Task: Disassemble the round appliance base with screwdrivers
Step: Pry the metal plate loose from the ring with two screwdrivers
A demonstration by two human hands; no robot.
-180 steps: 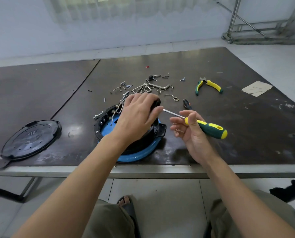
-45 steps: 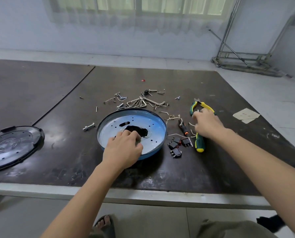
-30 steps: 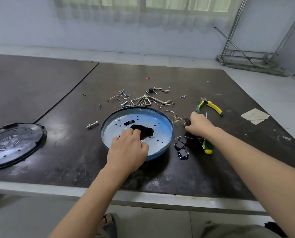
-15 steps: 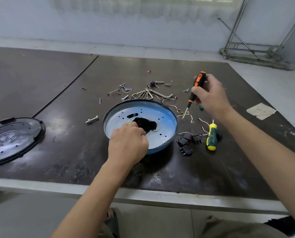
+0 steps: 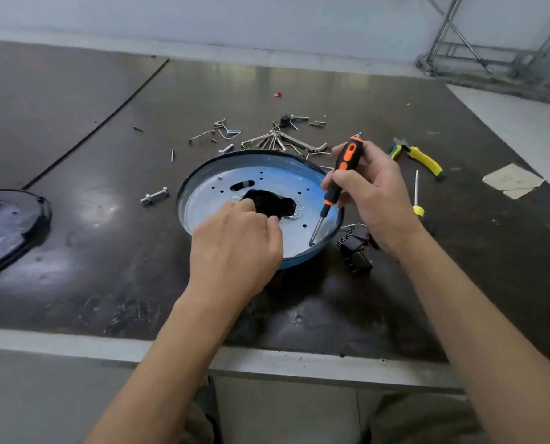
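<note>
Broadly, the dark tabletop (image 5: 331,91) carried everything, and the round appliance base (image 5: 267,177) sat near its front edge, a shallow blue-rimmed metal dish with small holes and a ragged dark opening at its middle. Well to the left of the base lay a black round cover (image 5: 8,225), partly cut off by the frame.

On the base's near side rested the left hand (image 5: 235,248), knuckles up and fingers curled, its tips at the edge of the dark opening. Whether its grip had hooked that edge could not be told.

Over the base's right side, the right hand (image 5: 376,190) had its grip closed round the handle of an orange-and-black screwdriver (image 5: 340,174). The tool slanted down and to the left, its tip on the base's floor close to the near right rim.

Right of the base and further back lay yellow-and-green pliers (image 5: 420,158), with a paper scrap (image 5: 512,181) beyond them. A yellow-handled screwdriver (image 5: 416,187) lay right of the base, partly hidden behind the right hand. Black connectors (image 5: 355,251) sat just beside the base's near right rim. Behind the base lay a heap of metal clips and screws (image 5: 280,141), and to its left a bolt (image 5: 154,196).
</note>
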